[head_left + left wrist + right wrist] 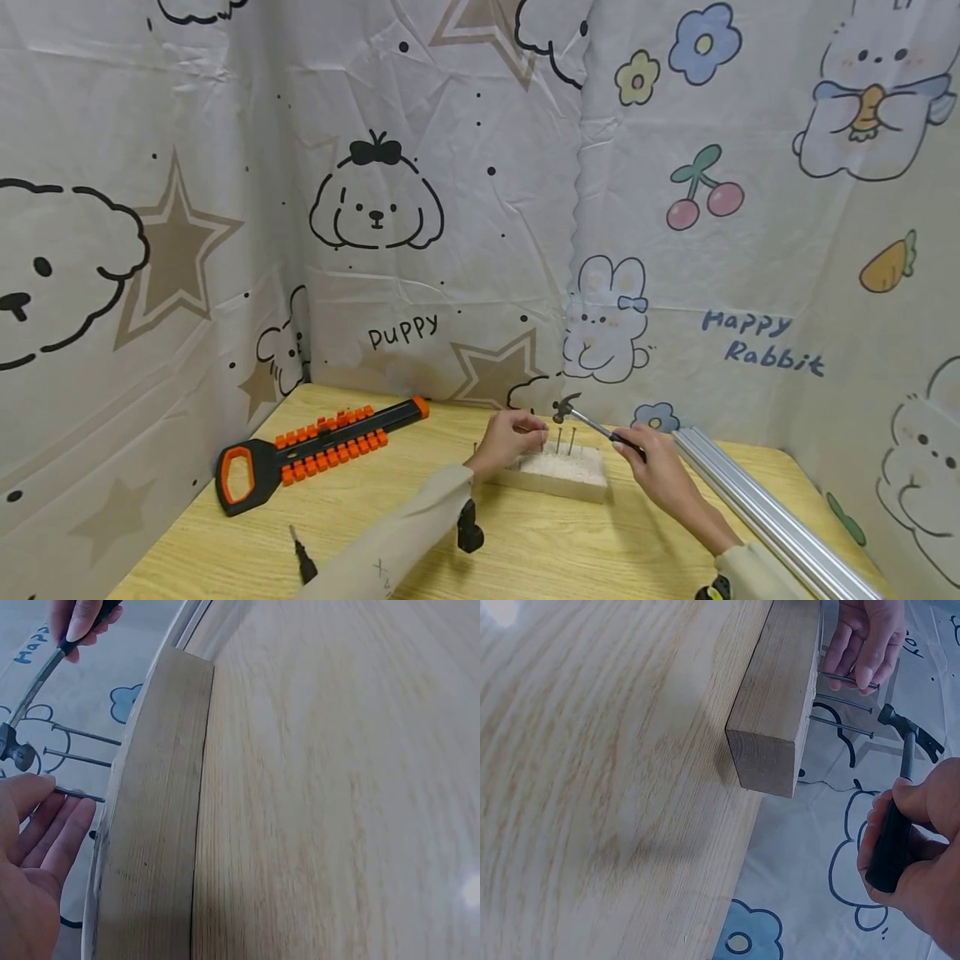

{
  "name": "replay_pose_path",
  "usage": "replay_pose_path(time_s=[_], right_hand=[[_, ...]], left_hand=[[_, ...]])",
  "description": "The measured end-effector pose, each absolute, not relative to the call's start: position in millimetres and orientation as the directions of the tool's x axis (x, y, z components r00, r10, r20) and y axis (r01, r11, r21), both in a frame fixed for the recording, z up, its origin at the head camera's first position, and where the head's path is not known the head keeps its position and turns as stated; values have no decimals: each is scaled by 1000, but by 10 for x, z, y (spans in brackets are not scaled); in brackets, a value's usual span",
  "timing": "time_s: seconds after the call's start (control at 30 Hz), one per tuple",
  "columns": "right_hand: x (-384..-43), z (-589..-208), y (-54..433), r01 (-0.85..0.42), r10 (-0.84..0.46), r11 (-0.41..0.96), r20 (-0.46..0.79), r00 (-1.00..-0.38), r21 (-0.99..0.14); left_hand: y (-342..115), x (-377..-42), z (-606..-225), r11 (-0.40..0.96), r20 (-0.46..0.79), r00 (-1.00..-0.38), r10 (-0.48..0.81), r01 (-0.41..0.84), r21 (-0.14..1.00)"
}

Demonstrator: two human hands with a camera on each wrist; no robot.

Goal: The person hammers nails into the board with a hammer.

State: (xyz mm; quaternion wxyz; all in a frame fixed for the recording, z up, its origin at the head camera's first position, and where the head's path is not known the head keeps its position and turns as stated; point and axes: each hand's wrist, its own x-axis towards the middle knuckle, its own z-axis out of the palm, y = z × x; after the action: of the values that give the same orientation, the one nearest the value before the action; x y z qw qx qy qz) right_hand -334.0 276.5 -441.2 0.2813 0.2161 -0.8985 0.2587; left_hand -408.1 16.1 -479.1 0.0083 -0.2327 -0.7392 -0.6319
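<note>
A pale wooden block (551, 482) lies on the table with several nails standing upright in its top. My left hand (508, 442) is at the block and pinches one nail (845, 678) between thumb and fingers. Beside it stand two more nails, a nearer one (79, 757) and a farther one (86, 735), untouched. My right hand (663, 473) grips the black handle of a small claw hammer (909, 742). The hammer's head is raised above the nails, close to the tops and apart from my left fingers.
On the table's left lies a black tool with an orange-rimmed handle (251, 479) and rows of orange clips. A screwdriver (303, 560) lies near the front left. Silver metal profiles (772, 517) run along the right side. Printed cloth (465, 208) hangs behind.
</note>
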Motion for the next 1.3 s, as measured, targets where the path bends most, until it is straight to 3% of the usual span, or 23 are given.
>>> replay_pose_path(time_s=[0.27, 0.5, 0.7, 1.3], right_hand=[[-3333, -4391, 2779, -533, -243, 765, 604, -759, -361], [-3339, -4439, 2776, -579, -274, 752, 651, -708, -315], [-3340, -4413, 2776, -551, -251, 762, 629, -736, -340], [-3324, -4313, 2728, -542, -281, 788, 613, -738, -292]], left_hand=[[184, -4075, -4781, 85, 308, -891, 334, 354, 932], [197, -4037, -4787, 93, 321, -880, 350, 374, 923], [220, -4056, -4825, 100, 330, -878, 347, 384, 918], [251, -4043, -4850, 110, 383, -864, 326, 437, 893]])
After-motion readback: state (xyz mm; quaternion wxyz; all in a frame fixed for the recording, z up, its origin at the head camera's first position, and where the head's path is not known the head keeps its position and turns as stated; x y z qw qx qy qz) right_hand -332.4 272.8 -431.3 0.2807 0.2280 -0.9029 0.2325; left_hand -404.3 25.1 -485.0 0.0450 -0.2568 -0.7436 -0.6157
